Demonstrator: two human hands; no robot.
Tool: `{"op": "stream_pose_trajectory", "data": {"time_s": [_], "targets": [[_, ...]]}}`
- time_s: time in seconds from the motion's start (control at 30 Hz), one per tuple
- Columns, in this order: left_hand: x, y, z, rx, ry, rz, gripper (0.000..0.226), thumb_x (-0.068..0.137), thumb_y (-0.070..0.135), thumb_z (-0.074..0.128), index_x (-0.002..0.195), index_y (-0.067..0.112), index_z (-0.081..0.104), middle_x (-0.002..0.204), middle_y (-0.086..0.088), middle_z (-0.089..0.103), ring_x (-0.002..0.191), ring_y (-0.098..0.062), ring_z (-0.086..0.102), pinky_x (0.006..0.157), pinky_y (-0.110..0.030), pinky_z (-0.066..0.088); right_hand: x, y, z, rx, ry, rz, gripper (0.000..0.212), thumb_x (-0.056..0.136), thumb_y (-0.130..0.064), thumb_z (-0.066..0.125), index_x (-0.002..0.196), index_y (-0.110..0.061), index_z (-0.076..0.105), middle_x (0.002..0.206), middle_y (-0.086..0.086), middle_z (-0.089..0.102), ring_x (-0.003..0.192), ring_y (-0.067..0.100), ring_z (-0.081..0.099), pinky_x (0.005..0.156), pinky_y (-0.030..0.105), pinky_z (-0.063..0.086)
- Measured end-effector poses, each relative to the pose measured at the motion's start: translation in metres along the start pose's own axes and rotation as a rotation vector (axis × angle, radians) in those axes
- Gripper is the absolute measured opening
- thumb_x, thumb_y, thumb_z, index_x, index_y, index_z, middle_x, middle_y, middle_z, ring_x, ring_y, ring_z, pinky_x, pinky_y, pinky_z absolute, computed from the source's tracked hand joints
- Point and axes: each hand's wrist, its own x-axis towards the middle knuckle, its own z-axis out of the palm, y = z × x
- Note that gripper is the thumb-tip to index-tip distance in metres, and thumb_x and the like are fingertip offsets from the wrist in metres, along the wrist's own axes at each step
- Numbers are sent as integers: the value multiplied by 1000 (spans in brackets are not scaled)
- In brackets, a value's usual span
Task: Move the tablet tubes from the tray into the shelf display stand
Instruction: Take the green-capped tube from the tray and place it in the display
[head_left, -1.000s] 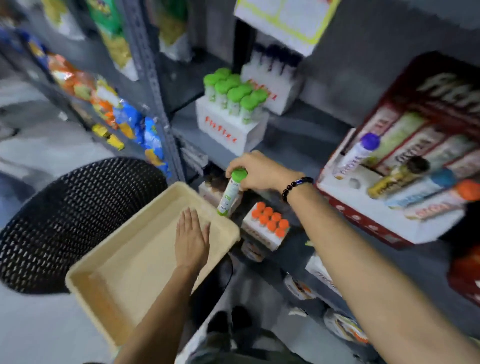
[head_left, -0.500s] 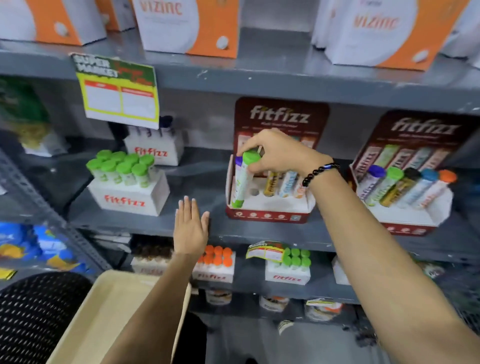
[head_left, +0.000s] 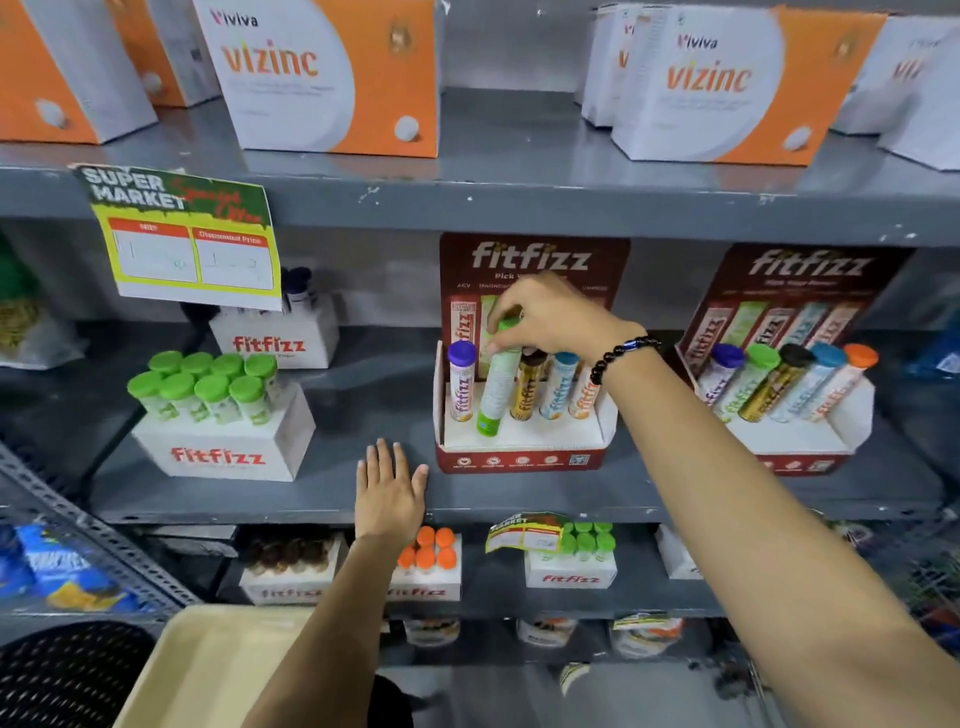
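Note:
My right hand (head_left: 550, 317) grips the green-capped tablet tube (head_left: 496, 387) by its top, and the tube's lower end rests in the red fitfizz display stand (head_left: 519, 460) on the middle shelf. In the stand it sits between a purple-capped tube (head_left: 461, 382) and a gold tube (head_left: 527, 387); a blue tube (head_left: 558, 387) and an orange one stand further right, partly behind my wrist. My left hand (head_left: 389, 491) lies flat with fingers spread on the shelf edge left of the stand. The beige tray (head_left: 208, 670) shows at the bottom left, with no tubes visible in it.
A second fitfizz stand (head_left: 795, 447) full of tubes stands to the right. A white box of green-capped tubes (head_left: 223, 447) sits at the left. Vizinc boxes (head_left: 322, 78) line the upper shelf. A black mesh basket (head_left: 67, 675) lies at the bottom left.
My right hand has carried the green tube from beside the tray up to the stand and lowered it into the slot. My left hand left the tray and moved to the shelf edge.

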Motion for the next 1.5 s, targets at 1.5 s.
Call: {"op": "stream_pose_trajectory", "data": {"time_s": [1.5], "targets": [[0, 2, -1, 82, -55, -8, 60, 98, 44, 7, 145, 9, -5, 157, -14, -7, 144, -28, -9, 117, -38, -4, 21, 17, 24, -140, 70, 73, 44, 76, -51, 68, 109, -21, 67, 112, 3, 68, 99, 25, 60, 73, 30, 42]]}}
